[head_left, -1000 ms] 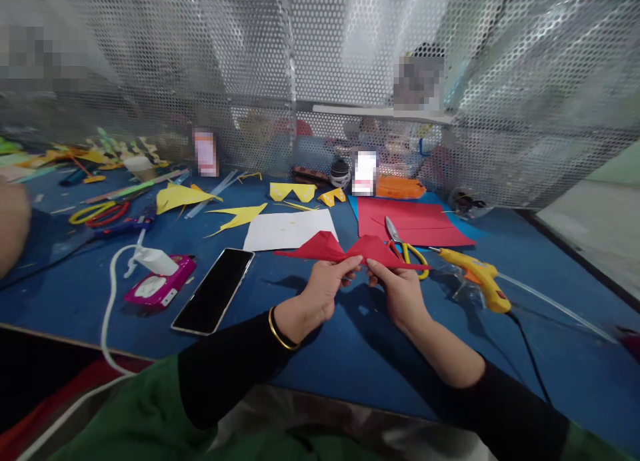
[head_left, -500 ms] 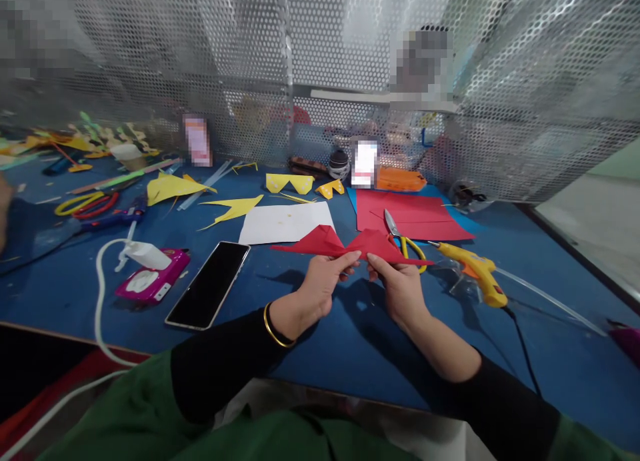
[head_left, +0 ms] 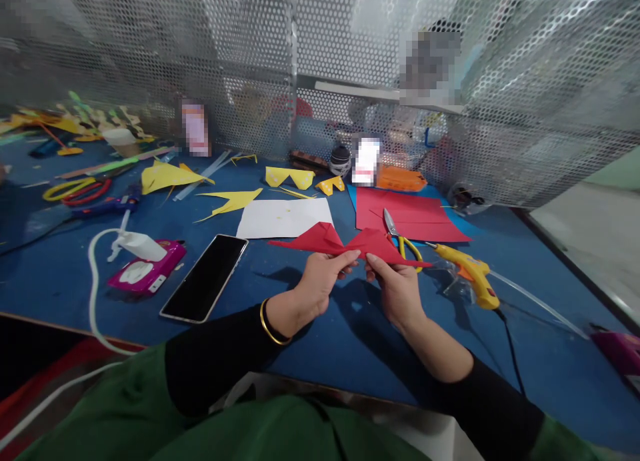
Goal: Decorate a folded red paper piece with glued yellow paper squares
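Observation:
A folded red paper piece (head_left: 373, 242), with two raised humps and thin pointed ends, is held above the blue table. My left hand (head_left: 320, 281) pinches its near edge just left of the middle, thumb on top. Close beside it, my right hand (head_left: 400, 288) pinches the same edge right of the middle. Both hands' fingertips are partly hidden under the paper. Just behind the paper's right end lie yellow-handled scissors (head_left: 411, 249), partly covered by it. A yellow glue gun (head_left: 473, 271) rests to the right of my right hand.
Red card sheets (head_left: 415, 211) lie behind the scissors, a white sheet (head_left: 285, 218) behind my left hand. Yellow paper cutouts (head_left: 290, 177) stand farther back. A black-screened phone (head_left: 205, 278) and purple power socket (head_left: 147, 268) sit left. A perforated metal screen (head_left: 240, 48) bounds the back.
The view has shifted slightly, so things on the table sit a little differently in the picture. Both hands keep the same pinch on the red paper.

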Tool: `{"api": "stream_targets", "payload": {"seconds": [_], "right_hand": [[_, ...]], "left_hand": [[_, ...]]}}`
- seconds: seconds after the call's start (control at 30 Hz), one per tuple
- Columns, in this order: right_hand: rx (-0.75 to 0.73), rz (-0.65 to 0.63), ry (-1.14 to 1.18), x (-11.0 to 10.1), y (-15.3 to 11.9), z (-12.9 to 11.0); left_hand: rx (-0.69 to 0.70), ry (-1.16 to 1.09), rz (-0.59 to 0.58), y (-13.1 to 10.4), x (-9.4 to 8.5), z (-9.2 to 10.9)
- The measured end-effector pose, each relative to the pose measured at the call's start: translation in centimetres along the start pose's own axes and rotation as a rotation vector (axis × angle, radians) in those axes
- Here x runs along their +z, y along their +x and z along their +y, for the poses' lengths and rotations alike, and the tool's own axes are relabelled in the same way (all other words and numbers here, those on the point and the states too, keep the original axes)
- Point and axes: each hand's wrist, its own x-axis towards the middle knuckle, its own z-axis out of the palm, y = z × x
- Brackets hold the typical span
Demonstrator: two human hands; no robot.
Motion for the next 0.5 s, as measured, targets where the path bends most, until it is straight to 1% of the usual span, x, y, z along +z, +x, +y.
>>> {"api": "stream_targets", "payload": {"seconds": [0.1, 0.23, 0.37, 0.5], "right_hand": [[0.013, -0.016, -0.002, 0.05, -0.06, 0.05], [-0.001, -0.008, -0.020, -0.07, -0.09, 0.27], [-0.007, -0.001, -0.024, -0.09, -0.19, 0.39], [0.020, -0.011, -0.013, 0.17, -0.31, 0.23]], "left_hand": [[-0.011, -0.008, 0.002, 0.04, -0.02, -0.02], [-0.020, 0.008, -0.013, 0.16, -0.14, -0.13], [-0.001, 0.040, -0.038, 0.23, -0.26, -0.27], [0.026, 0.064, -0.014, 0.23, -0.29, -0.15]]}}
